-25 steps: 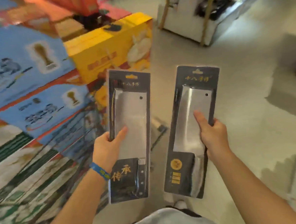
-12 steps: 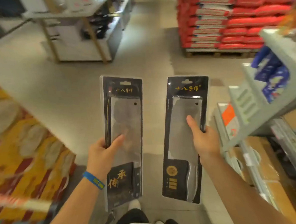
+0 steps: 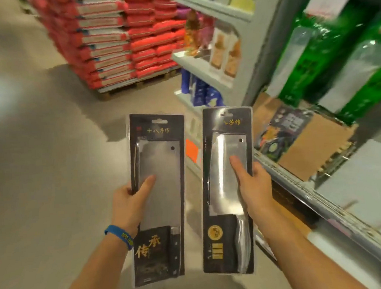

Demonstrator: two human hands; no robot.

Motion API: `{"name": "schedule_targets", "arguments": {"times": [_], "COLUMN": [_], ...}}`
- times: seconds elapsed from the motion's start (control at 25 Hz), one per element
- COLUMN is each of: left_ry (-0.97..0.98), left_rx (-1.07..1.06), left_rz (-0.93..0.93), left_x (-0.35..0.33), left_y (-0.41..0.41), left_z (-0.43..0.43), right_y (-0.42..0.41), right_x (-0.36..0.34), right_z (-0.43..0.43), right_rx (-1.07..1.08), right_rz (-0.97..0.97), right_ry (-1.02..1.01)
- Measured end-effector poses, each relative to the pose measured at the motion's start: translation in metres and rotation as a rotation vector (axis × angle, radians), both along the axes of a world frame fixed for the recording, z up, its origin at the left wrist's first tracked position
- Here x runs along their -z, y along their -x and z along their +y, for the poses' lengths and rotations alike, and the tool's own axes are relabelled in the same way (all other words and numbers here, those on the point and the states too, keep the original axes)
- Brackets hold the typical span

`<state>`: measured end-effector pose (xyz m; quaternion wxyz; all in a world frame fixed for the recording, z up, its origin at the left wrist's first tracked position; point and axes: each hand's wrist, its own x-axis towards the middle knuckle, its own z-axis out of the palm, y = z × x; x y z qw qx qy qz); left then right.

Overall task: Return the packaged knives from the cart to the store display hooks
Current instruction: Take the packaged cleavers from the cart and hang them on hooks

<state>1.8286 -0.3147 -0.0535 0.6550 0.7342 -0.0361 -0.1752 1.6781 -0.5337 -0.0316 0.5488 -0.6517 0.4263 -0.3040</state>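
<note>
I hold two packaged cleavers upright in front of me, side by side and apart. My left hand (image 3: 130,201), with a blue wristband, grips the left packaged knife (image 3: 162,169), a black card with gold characters and a black-handled cleaver. My right hand (image 3: 253,185) grips the right packaged knife (image 3: 223,176), whose cleaver has a steel handle. Each thumb lies across its blade window. Display hooks (image 3: 350,204) stick out of the grey panel at the lower right. The cart is out of view.
A grey shelving unit (image 3: 204,60) with bottles and boxed goods stands right of the knives. Green packaged items (image 3: 314,52) hang at the upper right above cardboard boxes (image 3: 309,145). A pallet of red sacks (image 3: 119,36) stands ahead. Grey floor (image 3: 40,166) spreads left.
My view has swung to the right: the stacked boxes on the left are gone, and the shelving and green packages now fill the right side. Both hands keep the same hold on the knives.
</note>
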Motion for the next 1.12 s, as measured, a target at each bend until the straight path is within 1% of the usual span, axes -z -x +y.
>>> {"name": "schedule_targets", "arguments": {"times": [0.12,0.2,0.36,0.48,0.56,0.68,0.8,0.88,0.96,1.12], "left_ry": [0.035,0.092,0.257,0.406,0.455,0.48,0.542,0.58,0.579,0.638], "left_rx": [0.145,0.267,0.486,0.547,0.547,0.561,0.619,0.644,0.649,0.623], "left_rz": [-0.025,-0.086,-0.301,-0.413,-0.491,-0.551,-0.575,-0.586,-0.61,-0.622], "left_x": [-0.016,-0.042,-0.133,-0.203,-0.236,-0.285,-0.328,-0.351,-0.371,-0.402], "left_y": [-0.035,-0.042,-0.023,0.013,0.035,0.072,0.105,0.118,0.126,0.13], "left_z": [-0.071,-0.134,-0.27,-0.354,-0.396,-0.45,-0.49,-0.514,-0.531,-0.556], "right_y": [0.009,0.028,0.074,0.111,0.137,0.179,0.212,0.229,0.24,0.252], "right_x": [-0.023,-0.048,-0.131,-0.197,-0.23,-0.274,-0.315,-0.336,-0.352,-0.378], "right_z": [-0.038,-0.072,-0.148,-0.2,-0.228,-0.267,-0.291,-0.308,-0.32,-0.335], "right_rx": [0.189,0.342,0.6,0.717,0.754,0.799,0.854,0.875,0.879,0.925], "right_rz": [-0.027,-0.025,-0.097,-0.175,-0.223,-0.314,-0.295,-0.263,-0.234,-0.186], "right_ry": [0.058,0.104,0.269,0.412,0.536,0.698,0.867,0.879,0.86,0.845]}}
